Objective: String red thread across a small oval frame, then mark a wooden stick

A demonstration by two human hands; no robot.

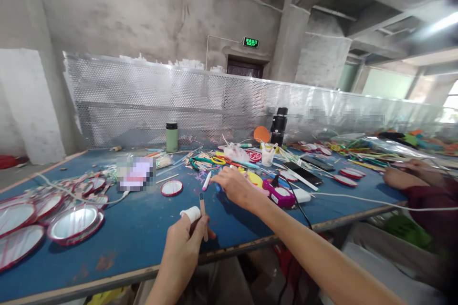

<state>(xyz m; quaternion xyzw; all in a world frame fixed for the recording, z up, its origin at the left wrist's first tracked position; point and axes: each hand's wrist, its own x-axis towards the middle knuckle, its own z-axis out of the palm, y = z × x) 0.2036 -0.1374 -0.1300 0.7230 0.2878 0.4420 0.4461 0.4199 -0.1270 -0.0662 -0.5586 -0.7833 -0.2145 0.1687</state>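
Observation:
My left hand is closed near the table's front edge, pinching a thin flat stick that stands upright; its thumb wears a white bandage. My right hand reaches forward over the blue table, fingers curled down on small bits I cannot make out, beside a white marker. A small round red-rimmed mirror lies just left of that hand. A purple glue gun with a black cord lies just to the right.
Several larger red-rimmed round mirrors are piled at the left. A green flask and a black flask stand by the perforated metal screen. Phones, sticks and craft scraps lie mid-table. Another person's arm rests at the right.

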